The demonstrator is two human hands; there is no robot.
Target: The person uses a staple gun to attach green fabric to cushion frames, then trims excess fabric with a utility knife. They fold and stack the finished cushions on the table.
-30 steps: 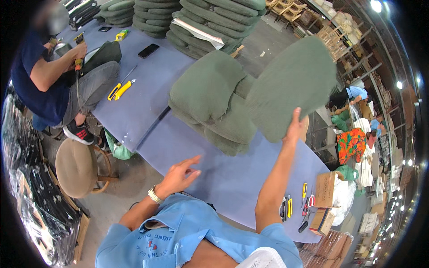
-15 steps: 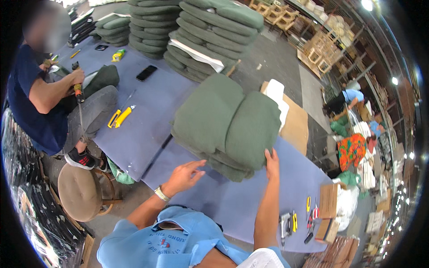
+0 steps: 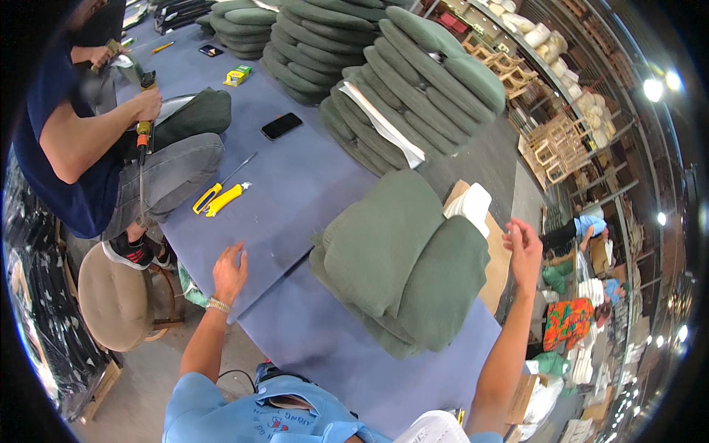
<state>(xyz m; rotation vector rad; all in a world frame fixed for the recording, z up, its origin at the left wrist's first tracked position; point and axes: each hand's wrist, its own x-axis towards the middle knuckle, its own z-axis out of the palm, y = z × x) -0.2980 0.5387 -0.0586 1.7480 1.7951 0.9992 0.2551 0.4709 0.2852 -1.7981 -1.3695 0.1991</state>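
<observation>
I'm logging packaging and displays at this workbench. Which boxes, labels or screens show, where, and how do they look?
Small box: far on the blue table, rectangular, yellow and green.
Phone: mid-table, flat, dark screen.
Second phone: farther back, dark.
Cardboard sheet: under the nearest green cushions, brown.

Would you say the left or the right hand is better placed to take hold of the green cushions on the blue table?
Probably the right hand: it hovers open beside the green cushions' far edge. The left hand rests flat on the blue table, apart from them.
</observation>
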